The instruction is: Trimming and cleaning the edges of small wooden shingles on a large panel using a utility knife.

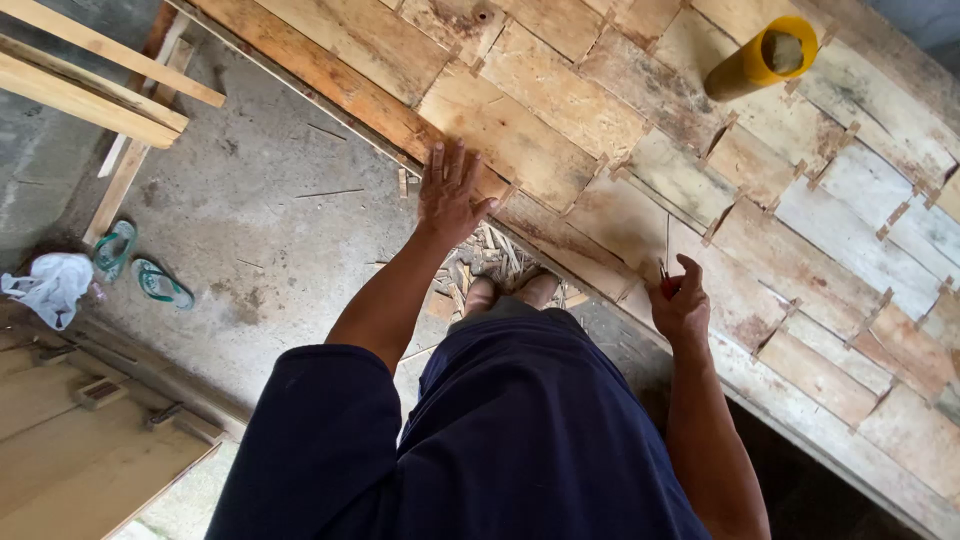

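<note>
My left hand point(452, 192) lies flat, fingers spread, on the near edge of a large wooden panel point(620, 120) made of many joined boards with small wooden keys between them. My right hand point(682, 300) is closed around a thin red-handled tool point(667, 270) whose slim metal shaft points up onto the boards. I stand at the panel's edge in dark clothes, with my bare feet point(510, 290) on the floor.
A yellow tube point(757, 60) lies on the panel at the far right. Wood scraps point(480, 262) are piled by my feet. A pair of green sandals point(140, 265) and a white bag point(50, 285) lie on the concrete floor. Timber lengths point(90, 70) rest at the upper left.
</note>
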